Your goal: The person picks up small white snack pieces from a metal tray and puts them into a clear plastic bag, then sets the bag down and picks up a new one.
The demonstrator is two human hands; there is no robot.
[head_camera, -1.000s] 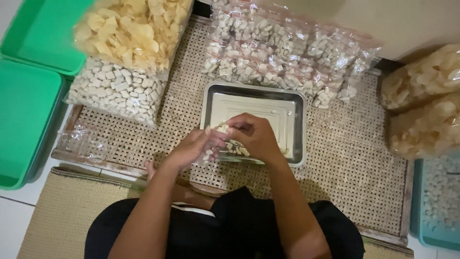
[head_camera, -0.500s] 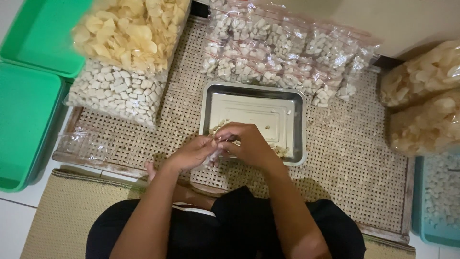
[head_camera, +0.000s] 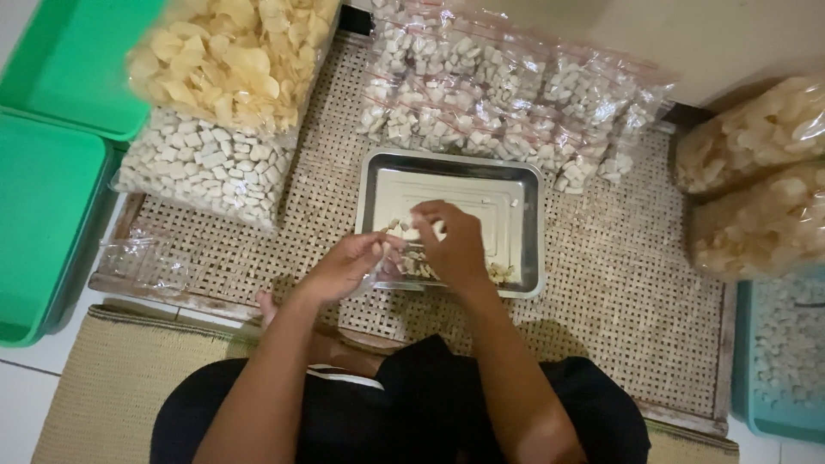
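Small clear plastic bag [head_camera: 397,258] — thin, crinkled film, part-filled with pale cube-shaped pieces; held over the near edge of the metal tray [head_camera: 516,185]. Left hand [head_camera: 344,268]: fingers pinched closed on the bag's left side. Right hand [head_camera: 451,243]: curled over the bag's mouth, fingertips bent down; whether it grips film or pieces cannot be told.

Tray — rectangular, brushed steel, rounded corners, a few loose cubes [head_camera: 498,273] at its near right corner. It rests on a woven cane mat [head_camera: 619,283], open lattice.

Beyond: a heap of small sealed bags of white cubes [head_camera: 507,94]; a large bag of white chunks [head_camera: 206,167]; a bag of yellow wavy crisps [head_camera: 232,51]. Left, smooth green plastic bins [head_camera: 43,198].
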